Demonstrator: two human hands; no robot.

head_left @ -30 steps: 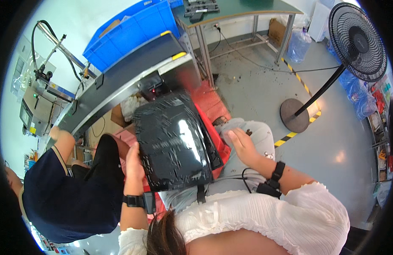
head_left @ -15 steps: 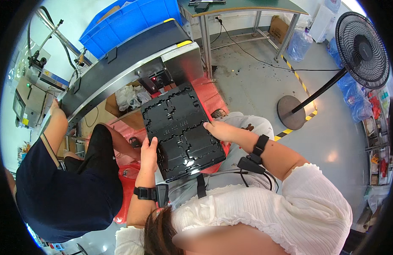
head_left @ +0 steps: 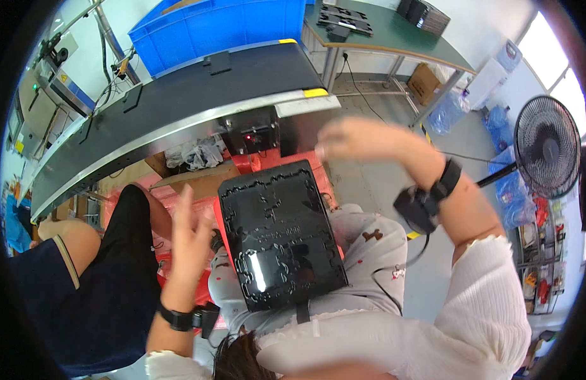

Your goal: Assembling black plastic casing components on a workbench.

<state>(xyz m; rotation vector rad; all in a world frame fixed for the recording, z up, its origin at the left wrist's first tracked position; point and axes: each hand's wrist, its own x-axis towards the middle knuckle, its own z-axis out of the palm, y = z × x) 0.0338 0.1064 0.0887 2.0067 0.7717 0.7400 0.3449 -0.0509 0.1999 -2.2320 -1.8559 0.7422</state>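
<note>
A black moulded plastic tray [head_left: 286, 231] with jagged-edged recesses lies across my lap, tilted a little. My left hand [head_left: 190, 237] is raised beside the tray's left edge, its fingers apart and nothing in them. Above the tray's far right corner, near the end of the conveyor, my right hand [head_left: 347, 139] is smeared by motion; its fingers look stretched out and I see nothing in them. On the dark conveyor belt [head_left: 255, 68] lie flat black pieces, one [head_left: 217, 62] toward the far side and another [head_left: 132, 98] further left.
A blue bin [head_left: 217, 35] stands behind the conveyor. A green table [head_left: 394, 31] with black parts is at the back. On my left sits a co-worker in dark clothes [head_left: 96, 310]. A standing fan [head_left: 549, 149] is at the right, and a cardboard box [head_left: 201, 180] sits under the conveyor.
Both hands have let go of the tray, which now rests on my lap. My left hand moved left; my right hand rose toward the conveyor's end. The co-worker's arm has drawn back from the belt.
</note>
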